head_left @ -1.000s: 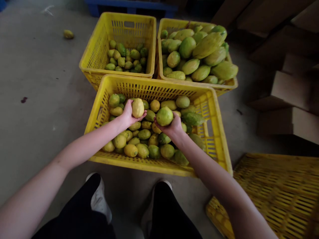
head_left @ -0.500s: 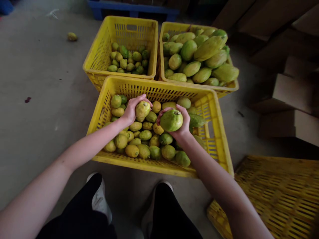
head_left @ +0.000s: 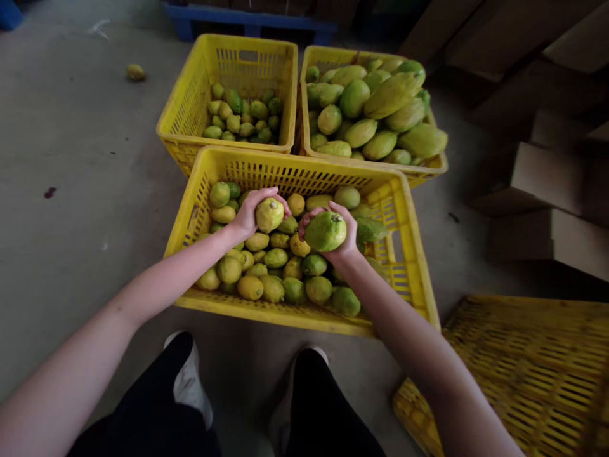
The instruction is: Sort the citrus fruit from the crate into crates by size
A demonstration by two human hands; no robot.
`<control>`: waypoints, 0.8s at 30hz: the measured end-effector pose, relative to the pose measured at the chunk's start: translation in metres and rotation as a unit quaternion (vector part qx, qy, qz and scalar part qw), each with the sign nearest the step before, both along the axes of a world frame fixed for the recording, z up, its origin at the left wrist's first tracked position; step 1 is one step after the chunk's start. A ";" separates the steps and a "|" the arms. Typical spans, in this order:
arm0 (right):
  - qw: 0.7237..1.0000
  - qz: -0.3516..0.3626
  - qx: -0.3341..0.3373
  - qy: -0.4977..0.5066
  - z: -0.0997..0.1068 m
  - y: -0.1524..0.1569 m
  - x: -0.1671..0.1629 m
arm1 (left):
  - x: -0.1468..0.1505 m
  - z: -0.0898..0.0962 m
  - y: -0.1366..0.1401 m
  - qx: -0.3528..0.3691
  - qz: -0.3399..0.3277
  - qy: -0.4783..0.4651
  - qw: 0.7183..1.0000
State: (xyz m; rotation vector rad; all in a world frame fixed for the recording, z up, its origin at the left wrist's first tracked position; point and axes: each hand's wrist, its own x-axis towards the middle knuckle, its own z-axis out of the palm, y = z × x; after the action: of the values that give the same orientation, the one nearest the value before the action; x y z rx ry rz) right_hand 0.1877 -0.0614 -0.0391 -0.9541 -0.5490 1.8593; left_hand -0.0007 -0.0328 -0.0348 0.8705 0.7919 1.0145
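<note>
My left hand (head_left: 247, 214) is wrapped round a yellow citron (head_left: 269, 214), its stem end turned up towards me. In my right hand (head_left: 349, 238) lies a bigger green citron (head_left: 326, 231), with the fingers curled round its far side. Both hands are over the near yellow crate (head_left: 295, 317), side by side and a little apart. Beneath them, several loose yellow and green citrons (head_left: 276, 258) cover much of the crate's bottom. The wrists and hands hide some of this fruit.
Behind stand a yellow crate (head_left: 190, 79) with small green fruit and another (head_left: 371, 162) heaped with large long citrons. A slatted yellow crate (head_left: 528, 374) lies at lower right. Cardboard boxes (head_left: 547, 181) line the right. One fruit (head_left: 135, 72) lies on the floor near a blue pallet (head_left: 252, 22).
The yellow citron in my left hand has turned and tipped, so its stem end faces me more. My right hand keeps its hold on the green citron. The view has shifted slightly.
</note>
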 end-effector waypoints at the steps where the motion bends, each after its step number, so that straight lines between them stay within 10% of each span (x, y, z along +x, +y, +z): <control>1: 1.000 -0.001 0.002 0.001 -0.001 0.000 0.000 | 0.000 0.000 0.001 -0.013 0.000 -0.003 1.000; 15: 0.963 -0.110 -0.233 0.074 -0.025 0.012 0.003 | 0.000 0.000 0.015 -0.430 0.113 -0.121 0.887; 24: 0.945 -0.175 -0.275 0.025 -0.029 0.016 0.002 | 0.010 -0.012 0.012 -0.365 -0.030 0.088 0.926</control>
State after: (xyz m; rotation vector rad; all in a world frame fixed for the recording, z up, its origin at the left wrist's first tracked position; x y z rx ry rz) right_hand 0.1900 -0.0451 -0.0683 -1.2654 0.1887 1.7252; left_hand 0.0089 -0.0213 -0.0466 0.3334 1.1846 0.5123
